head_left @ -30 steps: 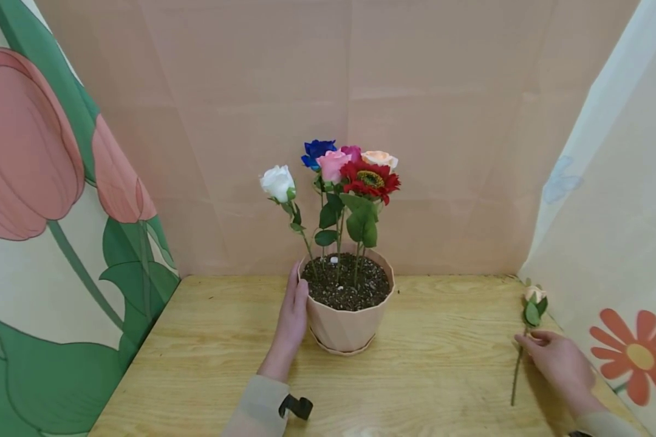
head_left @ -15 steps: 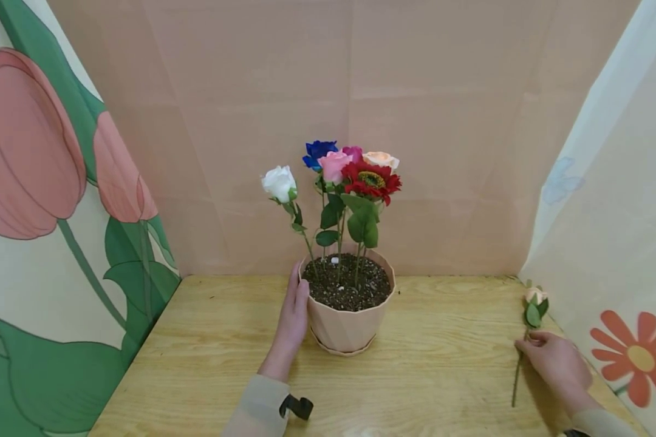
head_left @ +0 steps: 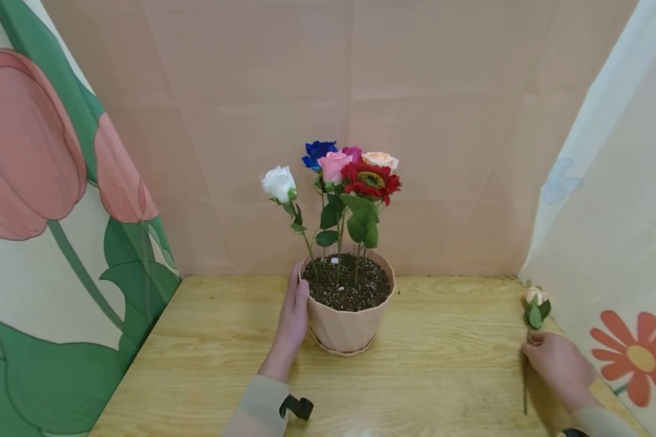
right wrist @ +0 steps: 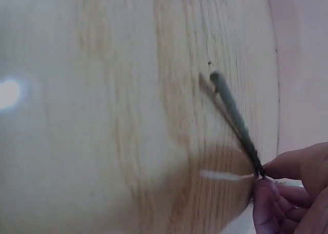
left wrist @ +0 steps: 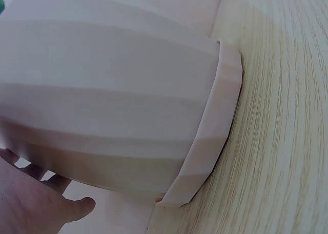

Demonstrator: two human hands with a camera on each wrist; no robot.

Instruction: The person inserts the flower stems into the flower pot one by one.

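Note:
My left hand (head_left: 293,314) rests against the left side of a pale pink flowerpot (head_left: 345,328), its fingers fairly straight along the wall. In the left wrist view the thumb (left wrist: 77,209) stands apart from the pot and the other fingers are partly hidden behind it. At the table's right side, my right hand (head_left: 562,367) pinches the stem of a peach rose (head_left: 536,297). The rose's bloom points toward the back. In the right wrist view the stem's cut end (right wrist: 230,111) sticks out from between the thumb and fingers, low over the table.
In the pot's dark soil (head_left: 355,298) stand a white rose (head_left: 279,183), a blue rose (head_left: 318,155), a red flower (head_left: 370,180) and several others. The wooden table (head_left: 443,364) meets a pink backdrop (head_left: 459,133). Flower-printed sheets (head_left: 625,212) flank both sides.
The right hand has shifted slightly right and turned the rose, so the stem's lower end swings right and toward me. The left hand and pot have stayed put.

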